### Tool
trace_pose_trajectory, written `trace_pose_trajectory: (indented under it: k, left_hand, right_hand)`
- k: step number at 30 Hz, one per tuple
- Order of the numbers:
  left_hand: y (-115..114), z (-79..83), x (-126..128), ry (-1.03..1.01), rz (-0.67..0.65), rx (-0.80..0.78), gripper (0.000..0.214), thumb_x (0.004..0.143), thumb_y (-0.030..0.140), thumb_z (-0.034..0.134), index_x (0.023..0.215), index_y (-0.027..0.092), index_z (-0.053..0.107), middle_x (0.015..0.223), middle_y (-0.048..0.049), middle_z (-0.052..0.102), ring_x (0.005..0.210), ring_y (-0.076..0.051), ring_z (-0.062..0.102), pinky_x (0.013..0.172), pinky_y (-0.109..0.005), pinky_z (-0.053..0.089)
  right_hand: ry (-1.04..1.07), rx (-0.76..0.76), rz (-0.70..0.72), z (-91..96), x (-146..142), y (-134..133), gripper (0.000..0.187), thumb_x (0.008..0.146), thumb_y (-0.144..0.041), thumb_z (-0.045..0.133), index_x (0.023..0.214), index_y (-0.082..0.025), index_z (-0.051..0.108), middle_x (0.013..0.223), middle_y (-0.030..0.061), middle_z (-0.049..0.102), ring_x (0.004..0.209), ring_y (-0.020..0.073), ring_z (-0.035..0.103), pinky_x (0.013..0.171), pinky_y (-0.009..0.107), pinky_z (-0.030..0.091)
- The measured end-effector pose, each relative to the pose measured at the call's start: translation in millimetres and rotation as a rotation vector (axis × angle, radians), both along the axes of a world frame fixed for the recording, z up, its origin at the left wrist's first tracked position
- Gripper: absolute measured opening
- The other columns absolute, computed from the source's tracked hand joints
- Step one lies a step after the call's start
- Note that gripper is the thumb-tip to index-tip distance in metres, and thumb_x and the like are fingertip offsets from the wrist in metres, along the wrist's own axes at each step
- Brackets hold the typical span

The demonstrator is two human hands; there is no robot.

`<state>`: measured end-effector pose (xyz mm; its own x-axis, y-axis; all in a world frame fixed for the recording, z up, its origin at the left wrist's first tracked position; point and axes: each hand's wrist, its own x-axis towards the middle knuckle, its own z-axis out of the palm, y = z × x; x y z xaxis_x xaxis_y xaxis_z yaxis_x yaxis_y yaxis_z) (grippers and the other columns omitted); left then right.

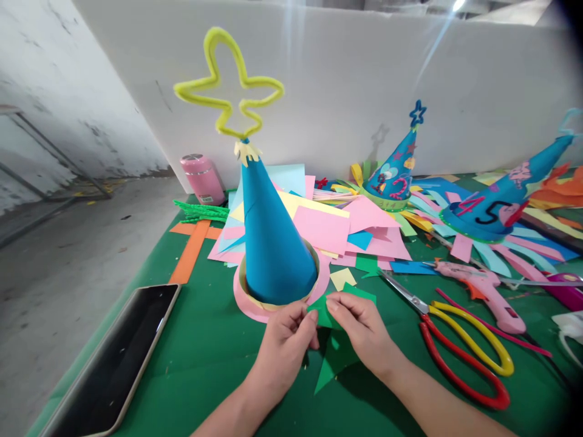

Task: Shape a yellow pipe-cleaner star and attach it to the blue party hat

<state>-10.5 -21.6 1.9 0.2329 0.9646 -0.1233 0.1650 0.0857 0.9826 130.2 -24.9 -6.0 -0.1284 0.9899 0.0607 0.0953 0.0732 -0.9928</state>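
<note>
A blue paper cone hat (272, 243) with a yellow pipe-cleaner star (228, 85) on top stands on the green table (200, 364), ringed by a pink paper brim (246, 300). Just in front of it, my left hand (286, 346) and my right hand (359, 328) both pinch a small green paper piece (324, 312). More green paper scraps (334, 358) lie under my hands.
Red and yellow scissors (460, 346) and a pink glue gun (483, 288) lie to the right. A dark tablet (118, 358) sits at the left edge. Behind are loose coloured sheets (346, 224), two decorated blue hats (396, 173) (501, 200), a pink bottle (203, 179) and a white wall.
</note>
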Motion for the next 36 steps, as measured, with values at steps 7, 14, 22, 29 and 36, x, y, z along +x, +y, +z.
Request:
trace_pose_trajectory:
  k: [7, 14, 22, 29, 36]
  left_hand:
    - [-1.2, 0.2, -1.1, 0.020, -0.022, 0.028, 0.033, 0.079, 0.028, 0.045, 0.048, 0.018, 0.044, 0.046, 0.0032, 0.044, 0.048, -0.011, 0.039, 0.050, -0.024, 0.030]
    - [0.4, -5.2, 2.0, -0.048, -0.034, -0.002, 0.026, 0.079, 0.028, 0.048, 0.055, 0.017, 0.049, 0.050, 0.0031, 0.048, 0.050, -0.010, 0.041, 0.050, -0.022, 0.032]
    - [2.5, -7.2, -2.6, -0.310, 0.042, -0.221, 0.024, 0.077, 0.028, 0.055, 0.057, 0.017, 0.047, 0.045, 0.0047, 0.051, 0.046, -0.007, 0.039, 0.047, -0.019, 0.030]
    - [5.3, 0.8, -4.3, -0.524, 0.087, -0.312, 0.025, 0.074, 0.024, 0.058, 0.053, 0.017, 0.046, 0.039, 0.0046, 0.049, 0.044, -0.006, 0.037, 0.047, -0.017, 0.030]
    - [4.4, -1.2, -5.5, -0.442, 0.101, -0.281, 0.023, 0.072, 0.025, 0.058, 0.054, 0.017, 0.047, 0.039, 0.0052, 0.048, 0.043, -0.007, 0.036, 0.047, -0.019, 0.029]
  right_hand:
    - [0.032, -0.027, 0.028, 3.2, -0.7, 1.6, 0.018, 0.081, -0.027, 0.048, 0.066, -0.017, 0.050, 0.057, -0.0043, 0.037, 0.052, 0.0092, 0.034, 0.047, 0.021, 0.030]
    - [-0.066, 0.048, -0.036, 2.6, -3.9, 1.5, 0.015, 0.076, -0.018, 0.049, 0.061, -0.016, 0.048, 0.053, -0.0053, 0.038, 0.049, 0.0079, 0.034, 0.046, 0.020, 0.030]
    - [0.042, 0.055, -0.047, 5.1, 8.6, 5.2, 0.018, 0.083, -0.023, 0.044, 0.073, -0.016, 0.058, 0.064, -0.0008, 0.052, 0.059, 0.0105, 0.047, 0.053, 0.022, 0.038]
    - [-0.117, 0.292, 0.065, 10.8, 25.7, 5.0, 0.024, 0.077, -0.009, 0.053, 0.095, -0.024, 0.057, 0.092, 0.0017, 0.053, 0.073, 0.0118, 0.048, 0.066, 0.024, 0.042]
    - [-0.148, 0.312, 0.181, 15.3, 20.8, 0.9, 0.028, 0.075, -0.004, 0.049, 0.095, -0.023, 0.056, 0.093, 0.0026, 0.051, 0.077, 0.0129, 0.048, 0.068, 0.024, 0.043]
